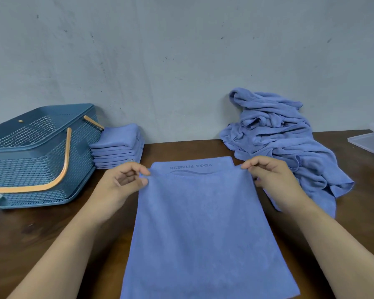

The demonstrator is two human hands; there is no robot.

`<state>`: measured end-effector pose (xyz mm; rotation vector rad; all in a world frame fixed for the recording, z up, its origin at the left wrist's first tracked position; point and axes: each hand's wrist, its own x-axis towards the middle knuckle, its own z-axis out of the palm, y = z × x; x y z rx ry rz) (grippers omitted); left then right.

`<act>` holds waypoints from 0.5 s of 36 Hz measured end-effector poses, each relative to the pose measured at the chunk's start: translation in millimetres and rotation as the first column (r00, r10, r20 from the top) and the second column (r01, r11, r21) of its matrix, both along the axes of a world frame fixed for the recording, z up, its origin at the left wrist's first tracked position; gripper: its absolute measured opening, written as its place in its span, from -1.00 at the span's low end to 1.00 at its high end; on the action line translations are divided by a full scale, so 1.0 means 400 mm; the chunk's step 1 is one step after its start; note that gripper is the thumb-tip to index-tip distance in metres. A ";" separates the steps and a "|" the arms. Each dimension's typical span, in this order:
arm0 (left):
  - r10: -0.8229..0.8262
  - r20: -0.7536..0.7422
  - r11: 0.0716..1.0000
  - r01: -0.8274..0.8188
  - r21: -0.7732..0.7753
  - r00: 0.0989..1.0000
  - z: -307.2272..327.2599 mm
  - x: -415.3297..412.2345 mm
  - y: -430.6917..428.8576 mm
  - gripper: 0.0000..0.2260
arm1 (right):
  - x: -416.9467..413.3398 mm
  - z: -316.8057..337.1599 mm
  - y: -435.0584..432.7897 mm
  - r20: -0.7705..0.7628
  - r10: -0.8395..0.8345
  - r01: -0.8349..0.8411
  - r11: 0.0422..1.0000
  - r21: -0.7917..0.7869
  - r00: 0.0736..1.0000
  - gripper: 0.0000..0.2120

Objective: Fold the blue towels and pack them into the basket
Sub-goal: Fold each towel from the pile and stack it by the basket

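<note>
Blue microfibre towel (203, 223) lies mid-table on the dark brown wooden table (41, 234), its upper layer stopping just short of the "YOGA FITNESS" print at twelve o'clock. Left hand (125, 180) pinches that layer's corner at ten o'clock, right hand (268, 175) pinches the corner at two. Teal perforated plastic basket (30, 152) sits at nine o'clock, stack of folded blue towels (119, 145) just beside it, crumpled heap of blue towels (279, 137) at one o'clock.

The only legible text is "YOGA FITNESS", printed upside down to the camera on the far strip of the blue towel (203, 223) at the tabletop's middle, above a curved wave mark partly covered by the fold.
</note>
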<state>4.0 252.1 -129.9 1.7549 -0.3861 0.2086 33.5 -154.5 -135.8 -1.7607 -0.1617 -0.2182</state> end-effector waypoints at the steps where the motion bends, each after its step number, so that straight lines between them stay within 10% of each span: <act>1: 0.022 0.008 0.999 -0.021 -0.029 1.000 0.007 0.015 -0.001 -0.90 | 0.010 0.010 0.006 0.001 -0.008 0.008 1.000 0.021 1.000 -0.72; 6: 0.193 -0.006 0.979 -0.193 -0.071 0.981 0.045 0.142 -0.015 -0.88 | 0.109 0.071 0.037 0.098 -0.090 0.090 0.996 0.010 0.991 -0.74; 12: 0.411 -0.134 0.874 -0.349 0.338 0.902 -0.074 0.260 -0.037 -0.84 | 0.216 0.003 0.101 -0.032 -0.114 0.102 0.962 -0.252 0.993 -0.76; 18: 0.375 0.199 0.631 -0.406 0.660 0.906 -0.168 0.217 -0.070 -0.85 | 0.166 -0.113 0.113 0.080 -0.096 0.124 0.816 -0.565 0.992 -0.61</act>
